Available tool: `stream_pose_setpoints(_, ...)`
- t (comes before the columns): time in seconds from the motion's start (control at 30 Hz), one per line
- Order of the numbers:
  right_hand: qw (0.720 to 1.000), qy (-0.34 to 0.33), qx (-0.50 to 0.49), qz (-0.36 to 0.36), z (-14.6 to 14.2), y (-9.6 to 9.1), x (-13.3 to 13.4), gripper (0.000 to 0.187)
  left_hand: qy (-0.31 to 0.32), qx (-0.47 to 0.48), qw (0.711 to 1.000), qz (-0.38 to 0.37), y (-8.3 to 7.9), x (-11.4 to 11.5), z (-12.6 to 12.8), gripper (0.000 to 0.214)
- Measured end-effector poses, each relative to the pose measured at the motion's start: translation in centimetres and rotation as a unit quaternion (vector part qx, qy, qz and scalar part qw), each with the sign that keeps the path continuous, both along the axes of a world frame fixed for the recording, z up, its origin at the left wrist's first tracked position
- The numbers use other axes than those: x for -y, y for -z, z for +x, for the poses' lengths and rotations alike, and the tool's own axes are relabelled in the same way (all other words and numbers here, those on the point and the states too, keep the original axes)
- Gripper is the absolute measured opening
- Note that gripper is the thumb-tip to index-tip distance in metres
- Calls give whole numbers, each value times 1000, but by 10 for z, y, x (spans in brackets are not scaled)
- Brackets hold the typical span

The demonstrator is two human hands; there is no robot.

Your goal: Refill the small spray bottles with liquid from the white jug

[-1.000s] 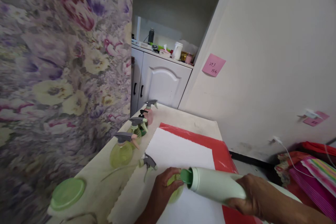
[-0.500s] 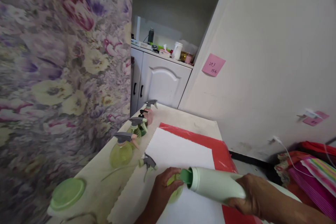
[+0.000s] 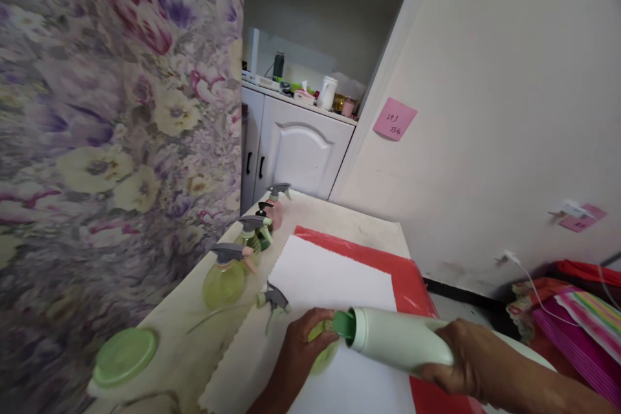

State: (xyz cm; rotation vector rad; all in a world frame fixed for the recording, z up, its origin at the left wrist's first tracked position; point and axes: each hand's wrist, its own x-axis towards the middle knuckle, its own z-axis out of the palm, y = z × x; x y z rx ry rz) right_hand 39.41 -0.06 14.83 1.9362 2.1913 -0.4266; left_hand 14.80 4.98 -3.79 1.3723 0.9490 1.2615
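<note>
My left hand (image 3: 310, 343) is closed around the neck of a small yellow-green spray bottle (image 3: 326, 357) that has no spray head on it. In my right hand (image 3: 458, 359) is a large pale green detergent bottle (image 3: 398, 337), tipped nearly level. Its darker green spout (image 3: 343, 324) meets the small bottle's mouth; whether liquid runs is hidden. A detached grey and green spray head (image 3: 275, 299) with its tube lies on the table, left of my left hand. A round green cap (image 3: 125, 356) sits at the near left.
Several spray bottles line the left table edge, including a yellow-green one (image 3: 226, 281) and a pink one (image 3: 275, 212). White paper (image 3: 330, 272) lies over a red sheet (image 3: 412, 278). A floral curtain (image 3: 121, 142) hangs at left, and a white cabinet (image 3: 301, 149) stands behind.
</note>
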Motion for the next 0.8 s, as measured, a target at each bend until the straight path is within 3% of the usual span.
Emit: stream_pose_setpoints(0.8, 1000, -23, -10, 5, 3, -2, 0, 28, -8, 2, 1000, 0, -2, 0, 0, 19)
